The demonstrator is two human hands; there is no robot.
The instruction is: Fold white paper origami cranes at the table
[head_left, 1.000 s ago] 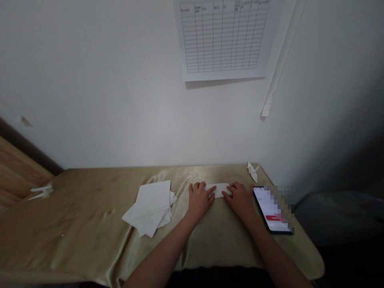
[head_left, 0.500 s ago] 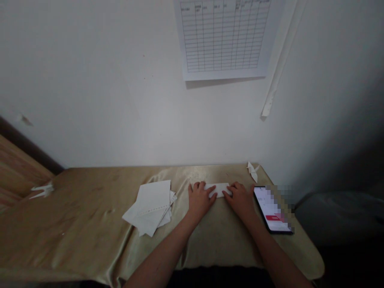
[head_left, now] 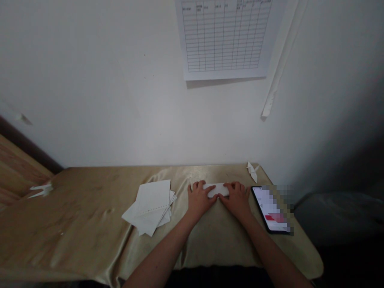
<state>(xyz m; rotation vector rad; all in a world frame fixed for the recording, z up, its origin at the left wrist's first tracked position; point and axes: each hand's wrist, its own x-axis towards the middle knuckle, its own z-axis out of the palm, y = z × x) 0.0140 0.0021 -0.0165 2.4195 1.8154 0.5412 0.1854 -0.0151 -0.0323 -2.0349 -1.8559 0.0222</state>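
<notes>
A small strip of folded white paper (head_left: 218,189) lies on the cloth-covered table, between my two hands. At its left end my left hand (head_left: 200,199) grips it, with the index finger on top and the thumb along the near edge. My right hand (head_left: 237,200) holds the other end in the same way. Both thumb tips nearly meet at the middle of the near edge. My fingers cover the ends of the paper.
Left of my hands is a loose stack of white paper sheets (head_left: 151,206). On the right lies a phone (head_left: 267,212) with its screen lit. A small folded paper figure (head_left: 252,172) sits by the wall, and another white paper piece (head_left: 42,189) at far left. A printed chart (head_left: 223,40) hangs above.
My right hand has shifted slightly left along the folded paper, and its thumb has come close to the left thumb. My left hand has barely moved.
</notes>
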